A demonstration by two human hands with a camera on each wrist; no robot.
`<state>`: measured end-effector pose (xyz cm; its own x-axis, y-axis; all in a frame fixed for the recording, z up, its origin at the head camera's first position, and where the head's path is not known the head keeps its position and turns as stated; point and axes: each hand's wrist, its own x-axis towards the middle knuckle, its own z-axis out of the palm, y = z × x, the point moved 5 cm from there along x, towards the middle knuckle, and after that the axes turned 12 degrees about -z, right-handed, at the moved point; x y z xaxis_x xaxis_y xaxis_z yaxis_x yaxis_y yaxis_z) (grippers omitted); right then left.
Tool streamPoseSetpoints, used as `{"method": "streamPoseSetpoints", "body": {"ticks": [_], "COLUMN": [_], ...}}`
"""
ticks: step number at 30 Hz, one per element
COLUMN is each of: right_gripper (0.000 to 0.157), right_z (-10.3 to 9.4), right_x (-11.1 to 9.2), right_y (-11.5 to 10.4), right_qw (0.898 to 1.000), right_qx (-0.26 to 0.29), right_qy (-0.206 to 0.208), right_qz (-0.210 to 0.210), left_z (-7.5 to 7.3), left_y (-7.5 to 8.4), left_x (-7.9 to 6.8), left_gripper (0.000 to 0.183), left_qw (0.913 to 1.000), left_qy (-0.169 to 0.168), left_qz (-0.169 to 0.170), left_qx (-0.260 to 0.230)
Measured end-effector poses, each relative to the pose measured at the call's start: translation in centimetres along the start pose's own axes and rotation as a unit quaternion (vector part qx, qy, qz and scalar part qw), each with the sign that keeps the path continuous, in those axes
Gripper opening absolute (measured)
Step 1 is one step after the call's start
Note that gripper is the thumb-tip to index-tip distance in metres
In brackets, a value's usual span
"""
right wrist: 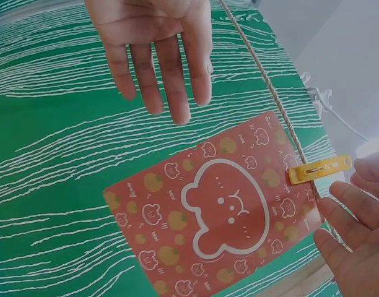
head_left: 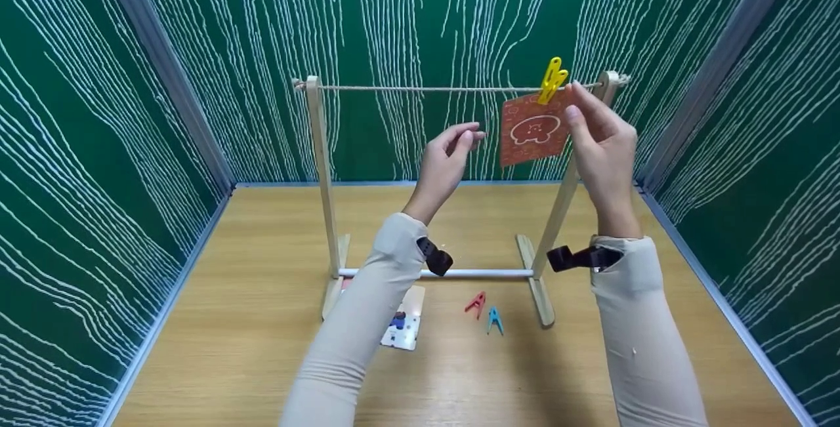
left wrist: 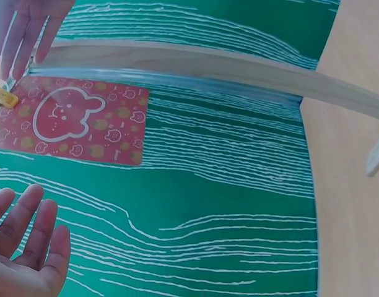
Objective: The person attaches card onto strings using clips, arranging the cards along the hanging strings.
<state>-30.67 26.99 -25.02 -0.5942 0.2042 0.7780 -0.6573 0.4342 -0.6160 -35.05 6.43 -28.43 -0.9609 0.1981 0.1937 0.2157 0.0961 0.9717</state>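
Note:
A red card with a white bear outline (head_left: pixel 535 128) hangs from the rope (head_left: pixel 426 88), held by a yellow clothespin (head_left: pixel 552 81). My right hand (head_left: pixel 605 151) is at the card's upper right corner, beside the clothespin. Its thumb and index tips stand apart; in the right wrist view the fingertips of the right hand (right wrist: pixel 357 232) appear to touch the corner. Left of the card, my left hand (head_left: pixel 446 161) is in the air with relaxed fingers and holds nothing. Its spread fingers also show in the left wrist view, below the card (left wrist: pixel 84 117).
A wooden stand carries the rope between its left post (head_left: pixel 323 178) and right post (head_left: pixel 558 217). On the table (head_left: pixel 262 269) lie a red clothespin (head_left: pixel 476 304), a blue clothespin (head_left: pixel 495 321) and a white patterned card (head_left: pixel 408 322), partly behind my left sleeve. Green walls (head_left: pixel 433 33) surround the table.

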Motion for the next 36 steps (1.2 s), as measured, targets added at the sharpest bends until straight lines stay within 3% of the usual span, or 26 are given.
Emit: {"method": "streamPoseSetpoints", "body": {"ticks": [10,21,30,36], "right_gripper": [0.036,0.037,0.039,0.038], "right_z": [0.0,0.2,0.2,0.4], "right_x": [-1.8,-4.2,-6.6,-8.5], "right_y": [1.2,2.7,4.7,6.4], "right_qw": [1.0,0.999,0.996,0.995], "right_qx": [0.016,0.026,0.003,0.036], "right_qy": [-0.027,-0.045,-0.074,-0.073], "right_qz": [0.0,0.006,0.041,0.059], "left_z": [-1.2,-3.1,-3.9,-4.6], "left_y": [-4.5,-7.5,-10.5,-12.8], "left_x": [1.8,1.4,0.8,0.3], "left_gripper": [0.03,0.03,0.03,0.029], "left_qw": [1.0,0.9997,0.9985,0.9977], "left_qy": [-0.006,0.012,0.021,0.032], "left_qz": [-0.004,-0.019,-0.051,-0.06], "left_qx": [-0.004,0.007,0.007,0.001]}}
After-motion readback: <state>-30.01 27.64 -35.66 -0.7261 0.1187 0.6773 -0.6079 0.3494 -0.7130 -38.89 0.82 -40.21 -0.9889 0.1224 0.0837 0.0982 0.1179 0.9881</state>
